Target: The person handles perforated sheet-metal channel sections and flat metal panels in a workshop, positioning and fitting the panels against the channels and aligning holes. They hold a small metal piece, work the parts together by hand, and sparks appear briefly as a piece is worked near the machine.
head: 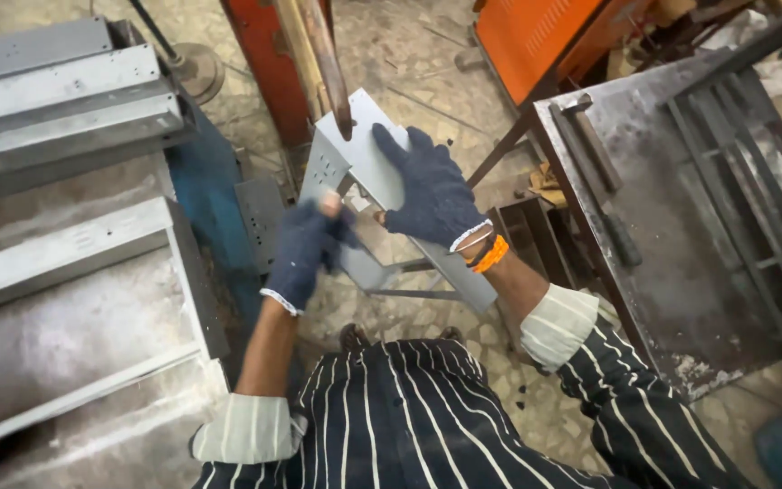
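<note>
I hold a long grey sheet-metal bracket (pixel 368 154), bent along its edges and punched with small holes, in front of my chest. My right hand (pixel 432 195), in a dark blue knit glove with orange bands at the wrist, lies on the flat face and grips its edge. The left hand (pixel 305 249), gloved the same way and blurred by motion, clasps the lower left part of the bracket. A brown wooden handle (pixel 328 63) hangs down from above and ends just over the bracket's top.
Stacked grey metal channels (pixel 56 91) and a large shallow metal tray (pixel 74 308) fill the left. A dark steel workbench (pixel 653 254) with a barred frame stands at the right. Behind are a red post (pixel 269 63) and an orange machine (pixel 536 36) on a stone-chip floor.
</note>
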